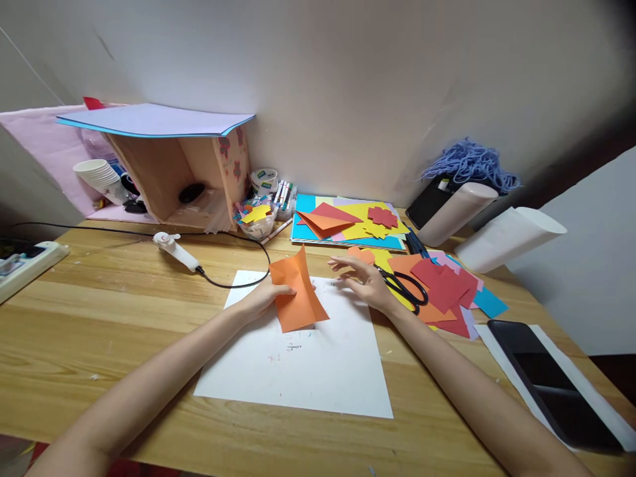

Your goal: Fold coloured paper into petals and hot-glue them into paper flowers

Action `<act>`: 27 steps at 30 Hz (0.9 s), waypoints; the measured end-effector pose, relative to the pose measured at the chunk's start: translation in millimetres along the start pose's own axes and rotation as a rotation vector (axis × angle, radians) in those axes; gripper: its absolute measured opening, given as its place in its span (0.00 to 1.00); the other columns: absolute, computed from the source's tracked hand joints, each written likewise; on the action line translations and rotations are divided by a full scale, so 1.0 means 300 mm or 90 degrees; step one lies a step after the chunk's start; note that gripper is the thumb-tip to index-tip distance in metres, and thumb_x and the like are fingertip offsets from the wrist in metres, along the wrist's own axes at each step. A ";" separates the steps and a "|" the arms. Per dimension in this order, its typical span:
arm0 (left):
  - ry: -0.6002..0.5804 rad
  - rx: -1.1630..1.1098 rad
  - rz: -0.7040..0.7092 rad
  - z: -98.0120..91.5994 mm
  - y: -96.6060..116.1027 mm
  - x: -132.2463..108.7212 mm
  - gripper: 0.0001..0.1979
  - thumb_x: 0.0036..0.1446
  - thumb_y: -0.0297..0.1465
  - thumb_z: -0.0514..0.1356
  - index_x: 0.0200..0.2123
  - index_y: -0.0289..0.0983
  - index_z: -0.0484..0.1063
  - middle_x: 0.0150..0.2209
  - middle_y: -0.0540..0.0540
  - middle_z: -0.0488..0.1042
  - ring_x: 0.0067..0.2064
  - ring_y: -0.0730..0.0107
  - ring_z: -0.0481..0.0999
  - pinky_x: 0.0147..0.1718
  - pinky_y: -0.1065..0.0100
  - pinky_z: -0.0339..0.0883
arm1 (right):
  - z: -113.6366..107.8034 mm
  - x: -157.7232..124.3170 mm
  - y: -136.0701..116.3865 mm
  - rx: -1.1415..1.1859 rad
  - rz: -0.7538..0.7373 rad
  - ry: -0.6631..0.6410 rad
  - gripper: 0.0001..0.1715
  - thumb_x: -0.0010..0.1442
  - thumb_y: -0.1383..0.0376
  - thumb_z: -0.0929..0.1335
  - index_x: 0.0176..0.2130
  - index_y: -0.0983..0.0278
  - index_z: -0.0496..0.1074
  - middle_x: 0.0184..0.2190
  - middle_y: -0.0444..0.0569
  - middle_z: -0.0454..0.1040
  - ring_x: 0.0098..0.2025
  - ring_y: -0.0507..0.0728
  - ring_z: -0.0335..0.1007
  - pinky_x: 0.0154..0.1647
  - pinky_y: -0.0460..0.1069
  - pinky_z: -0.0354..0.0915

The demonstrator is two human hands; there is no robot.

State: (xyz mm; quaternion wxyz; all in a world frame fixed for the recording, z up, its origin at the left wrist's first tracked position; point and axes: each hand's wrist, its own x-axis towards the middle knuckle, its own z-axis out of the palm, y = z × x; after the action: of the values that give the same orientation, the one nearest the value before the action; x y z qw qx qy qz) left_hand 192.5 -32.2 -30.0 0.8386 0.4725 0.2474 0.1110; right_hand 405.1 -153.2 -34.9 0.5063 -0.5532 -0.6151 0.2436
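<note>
My left hand [263,298] grips a creased sheet of orange paper [297,303] by its left side, thumb on the front face and the other fingers hidden behind it. The orange paper is held above a white sheet [298,381] that bears small coloured marks. To the right of it, my right hand [364,281] is open and holds nothing, its fingers apart and pointing left. Black-handled scissors [405,288] lie just beyond the right hand, on top of loose coloured paper pieces [444,288].
A white hot glue gun [173,252] with a black cable lies at left. Behind are a cardboard box [171,172], a tub of paper scraps [257,222], markers [284,193] and stacked coloured paper [305,230]. A phone [546,381] and paper rolls [507,238] are at right.
</note>
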 end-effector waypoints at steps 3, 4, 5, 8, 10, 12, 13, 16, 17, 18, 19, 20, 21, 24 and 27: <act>-0.002 0.055 0.012 0.000 0.001 0.000 0.22 0.43 0.24 0.58 0.45 0.34 0.64 0.44 0.38 0.72 0.44 0.56 0.72 0.42 0.59 0.65 | 0.012 -0.005 -0.029 -0.229 -0.129 0.024 0.26 0.54 0.69 0.64 0.52 0.54 0.63 0.51 0.50 0.63 0.52 0.58 0.60 0.49 0.56 0.64; -0.009 0.070 0.015 0.000 0.001 0.000 0.23 0.43 0.24 0.59 0.46 0.35 0.64 0.45 0.38 0.72 0.45 0.56 0.72 0.42 0.60 0.65 | 0.019 -0.005 -0.041 -0.295 -0.178 0.017 0.26 0.53 0.70 0.64 0.52 0.53 0.64 0.52 0.49 0.62 0.54 0.59 0.58 0.52 0.56 0.61; -0.022 0.083 0.016 0.000 0.002 0.000 0.24 0.43 0.23 0.59 0.47 0.35 0.64 0.46 0.39 0.71 0.45 0.55 0.72 0.42 0.60 0.65 | 0.026 -0.005 -0.052 -0.346 -0.222 0.001 0.25 0.53 0.71 0.64 0.50 0.52 0.65 0.53 0.47 0.62 0.55 0.59 0.57 0.54 0.57 0.59; -0.040 0.109 0.002 0.001 0.007 -0.004 0.25 0.43 0.24 0.59 0.48 0.37 0.64 0.47 0.40 0.71 0.47 0.55 0.71 0.42 0.61 0.65 | 0.040 -0.003 -0.067 -0.416 -0.317 -0.054 0.21 0.55 0.74 0.62 0.43 0.51 0.70 0.49 0.41 0.68 0.55 0.56 0.57 0.57 0.56 0.55; -0.037 0.102 -0.018 0.001 0.011 -0.005 0.25 0.45 0.26 0.59 0.49 0.36 0.64 0.47 0.39 0.71 0.47 0.54 0.71 0.43 0.60 0.65 | 0.043 -0.004 -0.058 -0.415 -0.330 -0.068 0.19 0.57 0.73 0.61 0.40 0.52 0.72 0.45 0.41 0.72 0.55 0.55 0.58 0.57 0.57 0.55; -0.046 0.070 -0.032 0.000 0.014 -0.005 0.24 0.47 0.27 0.59 0.50 0.35 0.64 0.48 0.38 0.71 0.47 0.55 0.71 0.44 0.59 0.64 | 0.042 -0.007 -0.040 -0.397 -0.311 -0.079 0.18 0.59 0.72 0.59 0.38 0.54 0.73 0.43 0.42 0.74 0.54 0.55 0.60 0.55 0.58 0.57; -0.054 0.050 -0.034 0.001 0.016 -0.005 0.24 0.47 0.27 0.59 0.50 0.35 0.64 0.48 0.38 0.71 0.47 0.55 0.71 0.45 0.59 0.64 | 0.042 -0.009 -0.031 -0.386 -0.296 -0.083 0.17 0.60 0.71 0.59 0.37 0.55 0.73 0.42 0.42 0.74 0.54 0.55 0.60 0.54 0.58 0.58; -0.063 0.002 -0.031 0.003 0.020 -0.003 0.23 0.48 0.27 0.60 0.50 0.35 0.64 0.49 0.38 0.70 0.47 0.57 0.71 0.46 0.60 0.64 | 0.041 -0.013 -0.013 -0.342 -0.263 -0.079 0.16 0.60 0.69 0.59 0.37 0.56 0.74 0.41 0.44 0.75 0.52 0.56 0.62 0.51 0.57 0.61; -0.064 -0.008 -0.034 0.003 0.022 -0.002 0.22 0.49 0.27 0.60 0.49 0.35 0.64 0.49 0.38 0.70 0.47 0.57 0.71 0.46 0.60 0.64 | 0.041 -0.013 -0.011 -0.327 -0.259 -0.076 0.16 0.60 0.68 0.59 0.37 0.56 0.74 0.40 0.45 0.75 0.52 0.56 0.63 0.51 0.57 0.61; -0.066 -0.016 -0.040 0.002 0.023 -0.001 0.22 0.49 0.28 0.60 0.49 0.35 0.64 0.49 0.38 0.70 0.47 0.57 0.72 0.46 0.60 0.64 | 0.041 -0.013 -0.011 -0.312 -0.258 -0.075 0.16 0.60 0.68 0.59 0.37 0.56 0.74 0.40 0.45 0.75 0.51 0.56 0.63 0.51 0.57 0.61; -0.068 -0.022 -0.045 0.001 0.024 0.001 0.21 0.50 0.28 0.59 0.49 0.34 0.65 0.48 0.38 0.70 0.46 0.57 0.72 0.45 0.60 0.64 | 0.042 -0.012 -0.012 -0.299 -0.256 -0.071 0.16 0.60 0.67 0.59 0.37 0.56 0.74 0.40 0.46 0.75 0.51 0.56 0.64 0.50 0.57 0.61; -0.070 -0.027 -0.050 -0.003 0.024 0.002 0.21 0.50 0.28 0.59 0.49 0.34 0.65 0.48 0.37 0.70 0.46 0.58 0.72 0.45 0.60 0.65 | 0.043 -0.011 -0.014 -0.287 -0.253 -0.063 0.15 0.60 0.66 0.59 0.37 0.56 0.74 0.40 0.46 0.75 0.51 0.57 0.64 0.50 0.57 0.61; -0.071 -0.031 -0.053 -0.007 0.023 0.004 0.20 0.50 0.28 0.59 0.48 0.33 0.65 0.48 0.37 0.71 0.46 0.58 0.72 0.45 0.61 0.65 | 0.044 -0.010 -0.015 -0.278 -0.248 -0.051 0.14 0.59 0.65 0.60 0.37 0.56 0.74 0.39 0.46 0.76 0.50 0.58 0.64 0.49 0.57 0.62; -0.063 -0.040 -0.052 -0.023 0.016 0.011 0.19 0.50 0.28 0.59 0.48 0.32 0.66 0.47 0.36 0.71 0.45 0.60 0.73 0.44 0.64 0.65 | 0.053 -0.008 -0.020 -0.252 -0.229 -0.005 0.12 0.58 0.64 0.62 0.35 0.56 0.75 0.38 0.47 0.75 0.49 0.59 0.63 0.48 0.57 0.62; -0.050 -0.038 -0.053 -0.031 0.011 0.014 0.20 0.50 0.28 0.60 0.48 0.32 0.66 0.46 0.36 0.72 0.43 0.61 0.74 0.42 0.65 0.66 | 0.071 -0.009 -0.027 -0.244 -0.179 0.051 0.09 0.56 0.65 0.64 0.31 0.57 0.75 0.42 0.48 0.73 0.50 0.59 0.61 0.50 0.58 0.60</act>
State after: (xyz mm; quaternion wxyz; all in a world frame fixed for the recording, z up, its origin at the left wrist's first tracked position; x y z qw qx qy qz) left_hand 191.4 -21.7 -32.7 0.8652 0.4409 0.2301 0.0643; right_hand 382.3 -152.5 -36.7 0.4451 -0.5573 -0.7003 0.0277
